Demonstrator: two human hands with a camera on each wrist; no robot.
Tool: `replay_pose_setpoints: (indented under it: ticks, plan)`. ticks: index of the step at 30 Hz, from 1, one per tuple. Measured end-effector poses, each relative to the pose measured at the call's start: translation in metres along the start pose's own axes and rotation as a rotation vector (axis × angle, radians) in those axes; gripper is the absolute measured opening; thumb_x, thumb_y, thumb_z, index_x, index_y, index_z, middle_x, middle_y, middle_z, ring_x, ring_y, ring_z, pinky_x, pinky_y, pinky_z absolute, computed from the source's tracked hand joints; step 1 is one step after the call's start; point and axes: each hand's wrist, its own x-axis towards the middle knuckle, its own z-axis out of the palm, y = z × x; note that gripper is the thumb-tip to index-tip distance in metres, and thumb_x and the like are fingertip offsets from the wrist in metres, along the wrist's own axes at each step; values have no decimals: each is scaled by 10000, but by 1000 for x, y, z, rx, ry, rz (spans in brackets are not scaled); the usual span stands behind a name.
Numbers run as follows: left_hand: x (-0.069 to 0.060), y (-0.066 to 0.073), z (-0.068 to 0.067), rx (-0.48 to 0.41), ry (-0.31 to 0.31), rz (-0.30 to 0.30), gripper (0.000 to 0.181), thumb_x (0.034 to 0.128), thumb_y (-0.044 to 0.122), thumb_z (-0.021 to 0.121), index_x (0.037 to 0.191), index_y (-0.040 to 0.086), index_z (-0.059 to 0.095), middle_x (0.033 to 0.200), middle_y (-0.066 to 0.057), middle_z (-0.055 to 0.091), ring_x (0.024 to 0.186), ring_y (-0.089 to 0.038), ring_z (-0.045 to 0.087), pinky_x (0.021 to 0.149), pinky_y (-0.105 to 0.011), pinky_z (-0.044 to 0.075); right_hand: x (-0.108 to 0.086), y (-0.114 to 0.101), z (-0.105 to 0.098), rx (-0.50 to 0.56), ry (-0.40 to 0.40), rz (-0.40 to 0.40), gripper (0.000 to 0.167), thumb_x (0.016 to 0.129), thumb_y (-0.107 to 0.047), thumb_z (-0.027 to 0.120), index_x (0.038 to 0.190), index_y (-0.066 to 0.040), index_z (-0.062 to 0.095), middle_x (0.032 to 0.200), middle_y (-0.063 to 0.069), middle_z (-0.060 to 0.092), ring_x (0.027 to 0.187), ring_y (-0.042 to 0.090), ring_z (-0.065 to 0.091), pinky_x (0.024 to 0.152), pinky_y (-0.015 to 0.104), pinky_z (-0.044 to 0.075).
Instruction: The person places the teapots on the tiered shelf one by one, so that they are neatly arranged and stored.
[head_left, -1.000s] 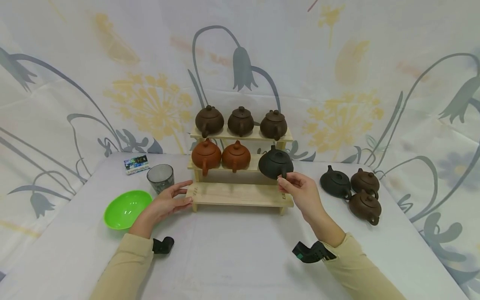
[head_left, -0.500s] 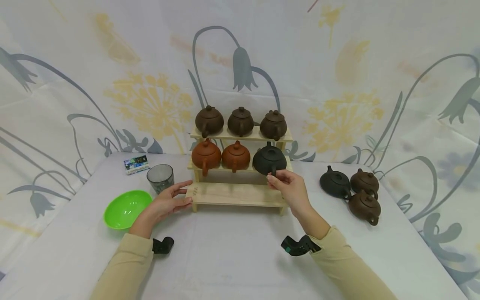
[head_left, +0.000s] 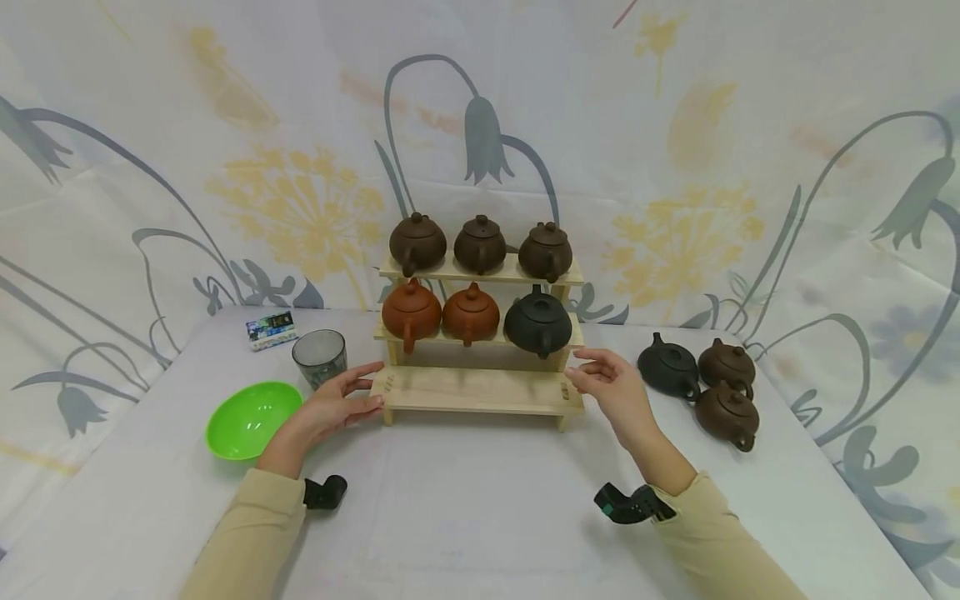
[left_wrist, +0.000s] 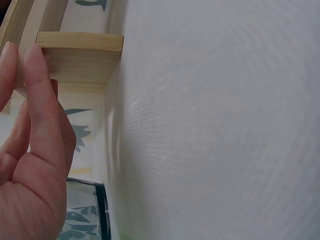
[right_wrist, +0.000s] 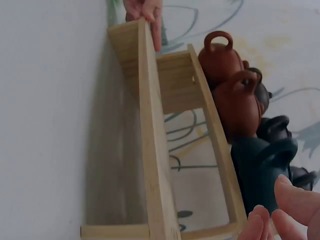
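Note:
A three-tier wooden rack [head_left: 465,390] carries three dark brown teapots [head_left: 481,245] on its top tier. Two reddish-brown teapots [head_left: 471,314] and a black teapot [head_left: 537,323] stand on the middle tier; the lowest tier is bare. My left hand [head_left: 330,412] touches the rack's left end with its fingertips, as the left wrist view also shows at the wooden edge [left_wrist: 80,42]. Beside the rack's right end is my right hand [head_left: 615,392], holding nothing, fingers slightly bent. In the right wrist view its fingers [right_wrist: 292,200] are near the black teapot [right_wrist: 260,167].
On the right of the table [head_left: 465,517] are another black teapot [head_left: 667,367] and two brown teapots [head_left: 726,364]. Left of the rack stand a green bowl [head_left: 253,421], a grey glass [head_left: 320,357] and a small patterned box [head_left: 272,330]. A patterned cloth [head_left: 300,125] hangs behind.
The black teapot has shifted left onto the middle tier beside the reddish-brown ones. My right hand has let go of its handle and moved right. My left hand stays at the rack.

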Motion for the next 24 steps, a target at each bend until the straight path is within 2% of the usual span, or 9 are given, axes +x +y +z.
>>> replay_pose_setpoints:
  ticks: [6, 16, 21, 24]
  plan:
    - [-1, 1, 1, -7, 2, -5, 654, 898, -57, 558, 1461, 0, 230, 1326, -251, 258, 855, -113, 596, 833, -288, 502, -6, 14, -28, -65, 73, 65, 423, 861, -139, 683, 1213, 38, 528, 796, -53, 614, 733, 103, 585, 688, 195, 502]
    - [-1, 1, 1, -17, 3, -7, 653, 898, -65, 552, 1461, -1, 228, 1335, -251, 246, 851, -107, 591, 824, -277, 505, -19, 30, -69, -61, 155, 107, 508, 872, -202, 673, 1265, 44, 466, 800, -122, 615, 739, 37, 583, 697, 167, 496]
    - [-1, 1, 1, -21, 3, -7, 654, 896, -65, 554, 1460, -2, 229, 1324, -244, 244, 848, -109, 586, 841, -292, 499, -23, 38, -85, -45, 171, 99, 498, 885, -159, 655, 1284, 39, 432, 776, -168, 629, 731, 31, 595, 687, 156, 498]
    - [-1, 1, 1, -21, 2, -7, 655, 896, -64, 555, 1460, -2, 227, 1323, -244, 242, 848, -110, 585, 844, -296, 497, -24, 44, -92, -17, 178, 79, 542, 881, -116, 652, 1311, 76, 385, 752, -176, 635, 712, 31, 607, 667, 152, 502]
